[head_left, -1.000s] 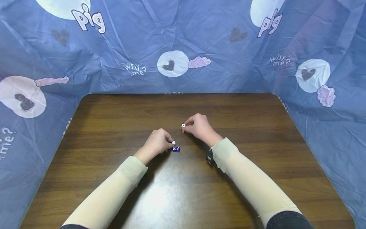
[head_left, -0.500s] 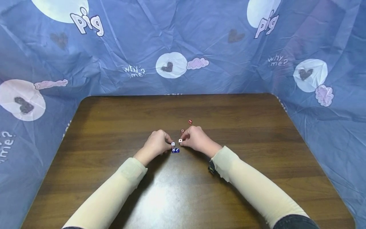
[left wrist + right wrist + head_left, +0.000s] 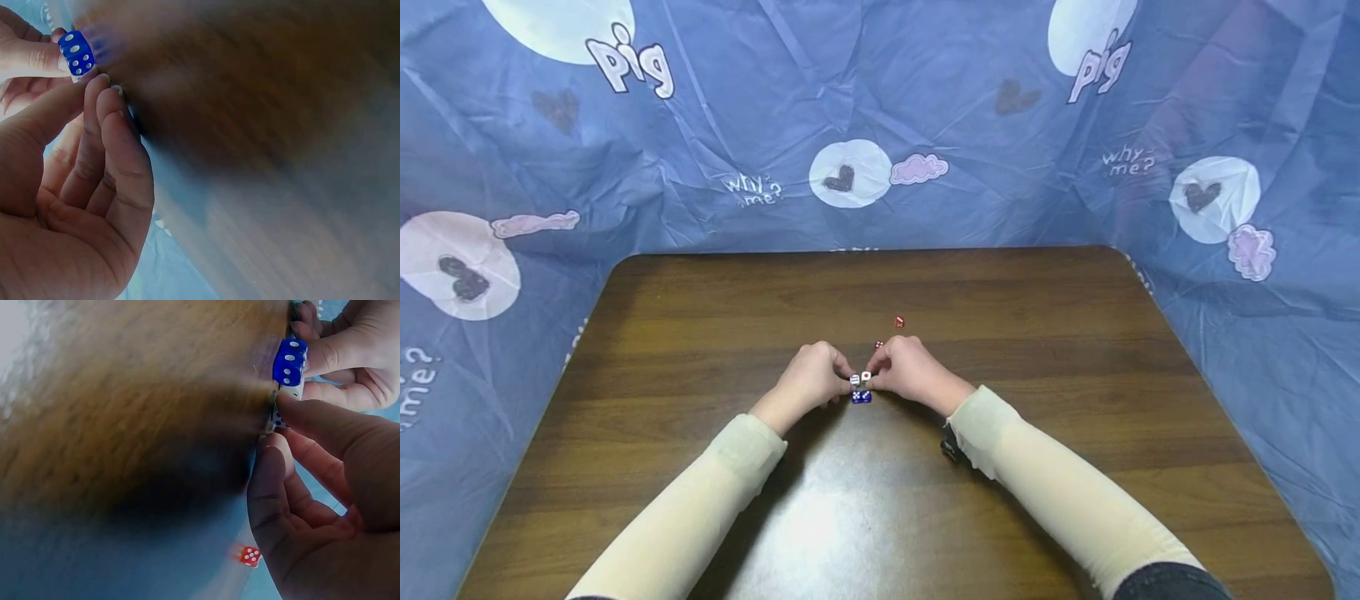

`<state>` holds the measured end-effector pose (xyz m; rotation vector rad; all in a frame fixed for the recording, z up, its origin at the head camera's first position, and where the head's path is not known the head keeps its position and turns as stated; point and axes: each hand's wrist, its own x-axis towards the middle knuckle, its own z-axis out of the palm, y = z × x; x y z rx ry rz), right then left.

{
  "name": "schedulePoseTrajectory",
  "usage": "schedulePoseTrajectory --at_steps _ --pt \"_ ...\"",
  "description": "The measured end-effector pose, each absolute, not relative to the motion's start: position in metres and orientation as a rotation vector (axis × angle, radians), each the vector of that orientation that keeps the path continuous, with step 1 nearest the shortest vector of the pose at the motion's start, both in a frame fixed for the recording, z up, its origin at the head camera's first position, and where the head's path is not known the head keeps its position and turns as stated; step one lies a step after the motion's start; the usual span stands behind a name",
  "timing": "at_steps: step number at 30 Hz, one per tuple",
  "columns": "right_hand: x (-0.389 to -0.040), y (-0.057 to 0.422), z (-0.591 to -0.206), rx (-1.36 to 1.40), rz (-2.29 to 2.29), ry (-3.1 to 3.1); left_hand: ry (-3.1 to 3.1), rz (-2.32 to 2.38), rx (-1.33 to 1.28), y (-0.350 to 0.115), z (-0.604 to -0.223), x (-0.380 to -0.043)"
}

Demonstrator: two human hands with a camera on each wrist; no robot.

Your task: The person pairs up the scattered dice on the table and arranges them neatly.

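Note:
My left hand (image 3: pixel 808 375) pinches a white die (image 3: pixel 854 380) between thumb and finger. Right beside it, my right hand (image 3: pixel 910 367) pinches a second white die (image 3: pixel 866 377) with its fingertips. The two white dice sit side by side in the head view. Just in front of them, nearer to me, a pair of blue dice (image 3: pixel 861 397) with white dots lies together on the table. Seen from the right wrist, a blue die (image 3: pixel 290 362) overlaps the white die behind it, and the right thumb covers part of the other white die (image 3: pixel 279 419).
A red die (image 3: pixel 899 322) lies farther back on the brown wooden table (image 3: pixel 1037 317). Another red die (image 3: pixel 878 344) shows just behind the right hand, partly hidden by it. Blue printed cloth (image 3: pixel 700 150) hangs around the table's far and side edges.
My right hand has brought its white die from beside the red dice toward me and leftward, up to the left hand's white die. The red dice came into sight. The left hand stays nearly still.

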<state>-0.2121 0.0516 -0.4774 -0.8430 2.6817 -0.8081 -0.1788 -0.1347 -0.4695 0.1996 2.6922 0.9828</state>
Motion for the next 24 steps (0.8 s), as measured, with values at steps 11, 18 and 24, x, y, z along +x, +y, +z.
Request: schedulePoseTrajectory --at_steps 11,18,24 --pt "-0.2147 0.0514 -0.4762 -0.917 -0.764 2.661 2.688 0.974 0.218 -0.1346 -0.4690 -0.1802" --pt "-0.2159 0.0519 -0.4742 -0.882 -0.754 2.654 2.687 0.981 0.221 -0.1344 -0.4682 -0.1816" --pt "-0.2145 0.0517 -0.4742 -0.864 -0.777 2.632 2.689 0.966 0.216 -0.1350 -0.4687 -0.1802"
